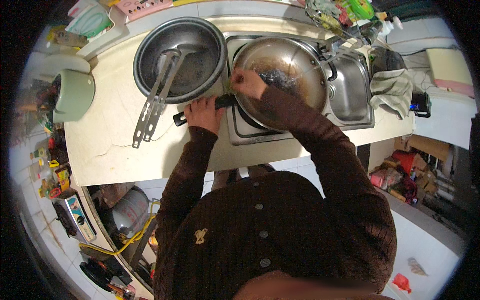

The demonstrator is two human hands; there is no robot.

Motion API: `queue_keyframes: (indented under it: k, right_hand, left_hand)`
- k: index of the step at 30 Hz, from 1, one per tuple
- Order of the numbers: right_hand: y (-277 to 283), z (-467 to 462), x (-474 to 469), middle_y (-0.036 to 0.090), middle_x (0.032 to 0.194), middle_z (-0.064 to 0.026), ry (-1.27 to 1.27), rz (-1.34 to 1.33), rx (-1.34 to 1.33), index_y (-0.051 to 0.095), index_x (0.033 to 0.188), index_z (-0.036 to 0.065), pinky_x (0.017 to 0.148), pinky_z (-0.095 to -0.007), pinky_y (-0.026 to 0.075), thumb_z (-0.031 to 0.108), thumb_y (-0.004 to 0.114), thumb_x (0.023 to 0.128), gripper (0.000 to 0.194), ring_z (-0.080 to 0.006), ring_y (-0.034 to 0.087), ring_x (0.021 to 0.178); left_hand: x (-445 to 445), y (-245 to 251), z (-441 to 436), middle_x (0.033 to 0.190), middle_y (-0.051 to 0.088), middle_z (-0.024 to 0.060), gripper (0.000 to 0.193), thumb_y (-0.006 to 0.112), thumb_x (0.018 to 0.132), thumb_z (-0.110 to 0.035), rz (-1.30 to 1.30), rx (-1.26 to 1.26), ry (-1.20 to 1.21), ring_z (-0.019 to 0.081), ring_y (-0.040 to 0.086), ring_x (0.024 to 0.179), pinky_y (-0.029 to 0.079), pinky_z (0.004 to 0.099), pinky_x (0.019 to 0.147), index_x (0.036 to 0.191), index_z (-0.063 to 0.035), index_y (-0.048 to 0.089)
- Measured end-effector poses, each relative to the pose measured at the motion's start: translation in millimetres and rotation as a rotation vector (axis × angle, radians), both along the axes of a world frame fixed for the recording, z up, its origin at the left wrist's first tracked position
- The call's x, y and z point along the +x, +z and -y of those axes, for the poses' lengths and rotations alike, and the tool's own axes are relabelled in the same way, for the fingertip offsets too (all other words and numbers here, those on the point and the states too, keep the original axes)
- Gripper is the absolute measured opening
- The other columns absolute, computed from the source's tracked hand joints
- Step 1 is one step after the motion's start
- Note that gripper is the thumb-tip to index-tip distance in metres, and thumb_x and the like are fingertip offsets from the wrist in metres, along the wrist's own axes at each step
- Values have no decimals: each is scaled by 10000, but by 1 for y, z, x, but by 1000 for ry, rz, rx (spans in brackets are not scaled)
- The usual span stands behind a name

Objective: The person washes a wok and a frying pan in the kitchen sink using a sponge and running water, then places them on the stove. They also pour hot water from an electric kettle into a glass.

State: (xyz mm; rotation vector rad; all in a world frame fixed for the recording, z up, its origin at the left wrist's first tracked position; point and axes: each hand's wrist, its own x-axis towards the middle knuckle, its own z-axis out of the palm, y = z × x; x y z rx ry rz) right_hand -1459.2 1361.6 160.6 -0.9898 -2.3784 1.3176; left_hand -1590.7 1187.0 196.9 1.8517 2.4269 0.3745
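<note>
A metal wok (311, 97) with brown staining rests over the left basin of the steel sink (240, 139). Water from the faucet (337, 41) runs into its bowl. My left hand (204, 114) is wrapped around the wok's long black handle (180, 119). Over the wok's left rim is my right hand (249, 83), its fingers curled around a small greenish thing (227, 86) that is mostly hidden and blurred. Left of the sink stands a dark pot (204, 84), with a slotted-handle metal ladle (152, 101) and spatula (162, 99) leaning across its rim.
The right basin (347, 93) lies beside the wok's small loop handle (332, 71). A striped cloth (392, 93) hangs at the sink's right. A pale green pot (77, 95) is at the counter's left end. Below it are a gas cylinder (131, 212) and a yellow hose (129, 249).
</note>
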Motion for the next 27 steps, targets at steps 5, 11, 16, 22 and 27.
queue_keyframes:
  k: [5, 11, 16, 22, 27]
  right_hand:
    - [18, 56, 74, 598, 776, -73, 159, 2, -253, 581, 886, 67, 704, -317, 467, 172, 703, 750, 211, -164, 562, 739]
    - [6, -18, 187, 637, 775, -65, 441, 638, -284, 626, 885, 54, 642, -346, 478, 130, 670, 719, 187, -176, 594, 679]
    - [-62, -52, 166, 633, 847, -193, 2, 752, 395, 620, 903, 15, 704, -432, 495, 163, 603, 750, 214, -351, 620, 796]
    - [-66, 23, 88, 571, 1172, -213, 164, 417, 181, 576, 1170, 44, 905, -397, 461, 189, 595, 807, 391, -365, 543, 1088]
    - [-25, 3, 213, 623, 1102, -167, 530, 541, -183, 602, 1148, 71, 885, -360, 467, 192, 601, 802, 366, -313, 603, 993]
  left_hand:
    - [2, -5, 0, 1042, 596, 66, 435, 681, 776, -366, 6, -54, 8, 260, 518, 1034, 310, 450, 912, 1143, -152, 590]
    - [0, -7, 0, 1064, 586, 61, 453, 668, 783, -389, -43, -72, 5, 260, 524, 1038, 312, 452, 908, 1163, -157, 578]
    - [3, -1, -3, 1062, 595, 53, 447, 660, 789, -396, -15, -104, 22, 257, 530, 1033, 311, 447, 911, 1163, -166, 577]
    - [2, 1, -3, 1045, 610, 54, 439, 657, 788, -408, 5, -51, -4, 257, 540, 1024, 323, 446, 896, 1151, -173, 584]
    - [1, -3, -2, 1029, 616, 57, 420, 659, 788, -399, -63, -4, -22, 267, 564, 983, 353, 457, 857, 1136, -174, 590]
